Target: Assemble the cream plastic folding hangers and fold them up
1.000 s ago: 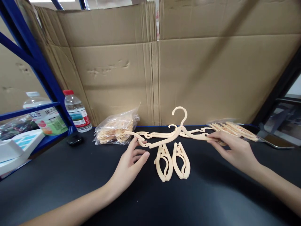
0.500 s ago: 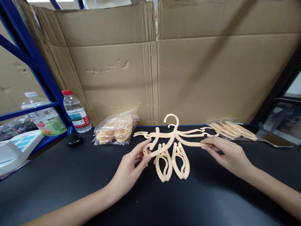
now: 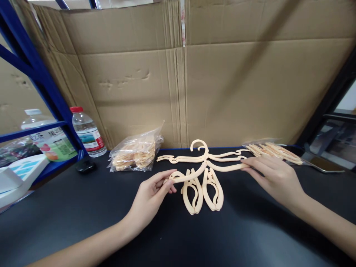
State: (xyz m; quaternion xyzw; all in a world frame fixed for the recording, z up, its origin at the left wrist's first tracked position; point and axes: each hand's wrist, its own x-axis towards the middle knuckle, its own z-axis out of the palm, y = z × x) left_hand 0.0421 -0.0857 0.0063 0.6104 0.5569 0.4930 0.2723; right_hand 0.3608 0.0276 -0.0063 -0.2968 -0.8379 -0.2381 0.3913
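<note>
A cream plastic folding hanger (image 3: 194, 174) lies spread on the black table (image 3: 83, 207). My left hand (image 3: 151, 194) pinches the tip of its left arm. At the other end, my right hand (image 3: 274, 176) holds the tip of its right arm with its fingers closed on it. A second cream hanger (image 3: 180, 158) lies flat just behind, its hook beside the first one's hook. Two folded cream hangers (image 3: 203, 190) rest side by side under the held one's middle.
A clear bag of cream plastic parts (image 3: 136, 154) sits at left, another bag (image 3: 274, 152) at right behind my right hand. A water bottle (image 3: 87, 131), a small black object (image 3: 85, 166) and blue shelving (image 3: 33, 74) stand at far left. Cardboard (image 3: 194, 81) walls the back.
The held hanger has come down from a raised tilt to lie flat on the table, in front of the other hanger. Both hands have stayed on its arm tips.
</note>
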